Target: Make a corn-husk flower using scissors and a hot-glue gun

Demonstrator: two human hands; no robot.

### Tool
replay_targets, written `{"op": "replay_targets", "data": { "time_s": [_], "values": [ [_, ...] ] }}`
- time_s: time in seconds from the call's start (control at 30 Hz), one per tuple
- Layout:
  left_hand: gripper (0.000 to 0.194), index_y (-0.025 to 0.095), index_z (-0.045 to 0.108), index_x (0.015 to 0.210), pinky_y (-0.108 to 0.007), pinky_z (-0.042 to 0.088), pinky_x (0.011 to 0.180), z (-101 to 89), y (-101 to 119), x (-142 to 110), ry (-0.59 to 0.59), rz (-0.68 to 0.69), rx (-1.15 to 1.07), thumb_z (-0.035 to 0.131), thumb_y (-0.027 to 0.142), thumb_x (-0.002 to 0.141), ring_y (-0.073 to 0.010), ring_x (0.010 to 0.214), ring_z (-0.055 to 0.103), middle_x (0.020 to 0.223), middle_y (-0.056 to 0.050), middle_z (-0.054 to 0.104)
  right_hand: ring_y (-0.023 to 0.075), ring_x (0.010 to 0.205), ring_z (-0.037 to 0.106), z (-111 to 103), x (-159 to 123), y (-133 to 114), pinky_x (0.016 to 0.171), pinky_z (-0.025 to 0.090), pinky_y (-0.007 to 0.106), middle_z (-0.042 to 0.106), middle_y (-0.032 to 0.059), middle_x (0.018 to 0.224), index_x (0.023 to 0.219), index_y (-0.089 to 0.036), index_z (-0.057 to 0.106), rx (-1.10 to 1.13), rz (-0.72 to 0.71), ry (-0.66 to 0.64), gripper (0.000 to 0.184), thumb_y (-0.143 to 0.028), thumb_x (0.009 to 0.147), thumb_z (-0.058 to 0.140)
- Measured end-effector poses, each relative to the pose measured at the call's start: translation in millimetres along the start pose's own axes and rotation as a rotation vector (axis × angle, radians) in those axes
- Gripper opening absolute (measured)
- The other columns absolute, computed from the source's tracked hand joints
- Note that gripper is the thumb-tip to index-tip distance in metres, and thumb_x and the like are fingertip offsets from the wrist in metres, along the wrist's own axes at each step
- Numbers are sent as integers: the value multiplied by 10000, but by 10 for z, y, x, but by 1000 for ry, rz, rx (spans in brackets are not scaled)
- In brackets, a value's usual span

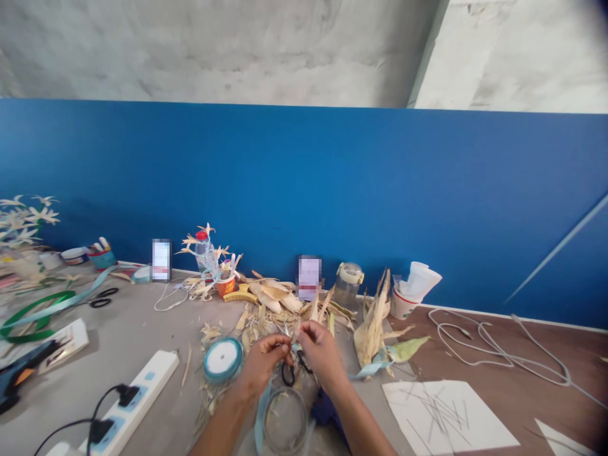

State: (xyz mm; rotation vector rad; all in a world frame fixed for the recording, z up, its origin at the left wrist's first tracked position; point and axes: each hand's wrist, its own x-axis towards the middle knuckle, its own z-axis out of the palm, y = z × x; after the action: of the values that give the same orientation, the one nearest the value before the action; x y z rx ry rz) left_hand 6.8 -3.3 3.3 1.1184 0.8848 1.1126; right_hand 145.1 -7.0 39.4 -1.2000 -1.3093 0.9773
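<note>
Forearms — cut off below | left hand, right hand — pinching a pale scrap, indistinct | scissors partly hidden

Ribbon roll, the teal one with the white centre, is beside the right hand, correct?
No: the head view shows the ribbon roll beside the left hand, not the right hand. It is teal with a white centre, as you say.
</note>
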Motion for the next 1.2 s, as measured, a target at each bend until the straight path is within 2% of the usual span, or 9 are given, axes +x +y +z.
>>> {"op": "replay_targets", "data": {
  "time_s": [0.2,0.4,0.53,0.77,0.93,1.07,1.2],
  "values": [
    [206,138,671,783,-265,393,634,5,36,-3,44,5,-36,692,307,666,-144,565,552,553,-12,634,119,493,455,-34,46,128,462,334,217,557,-12,572,739,-172,618,44,67,19,197,-344,719,524],
    [178,141,688,760,-241,403,620,32,118,-35,4,-7,-169,714,275,646,-119,554,545,551,-4,626,77,414,397,20,36,167,417,292,205,582,-23,615,838,-170,629,152,152,-92,232,-283,643,574],
    [176,136,692,731,-219,407,583,55,176,-53,-14,-29,-286,751,243,604,-92,527,536,561,2,619,47,384,355,53,23,100,407,247,191,553,-49,587,785,-153,609,281,223,-139,195,-242,614,579],
    [175,130,683,726,-211,415,562,51,182,-49,-23,-31,-327,756,232,605,-83,512,538,568,1,618,46,383,337,86,-5,42,408,219,189,476,-72,475,641,-154,581,360,232,-139,125,-272,604,605],
    [156,137,667,704,-211,415,564,50,200,-62,-32,-31,-353,754,226,609,-78,515,538,620,4,621,40,386,349,48,-13,-18,416,217,186,537,-41,547,687,-150,597,484,292,-142,192,-326,611,609],
    [180,129,660,694,-223,409,552,54,202,-66,-38,-46,-322,761,246,600,-88,511,537,607,3,605,46,396,357,4,-9,-55,423,228,188,523,-45,540,668,-152,603,388,261,-126,224,-374,639,605],
    [182,130,652,694,-223,404,547,56,190,-62,-54,-48,-315,759,246,602,-86,510,537,601,10,598,52,397,328,-5,-21,-45,426,232,188,448,-77,449,588,-162,570,236,233,-217,141,-294,625,604]
  ]
}}
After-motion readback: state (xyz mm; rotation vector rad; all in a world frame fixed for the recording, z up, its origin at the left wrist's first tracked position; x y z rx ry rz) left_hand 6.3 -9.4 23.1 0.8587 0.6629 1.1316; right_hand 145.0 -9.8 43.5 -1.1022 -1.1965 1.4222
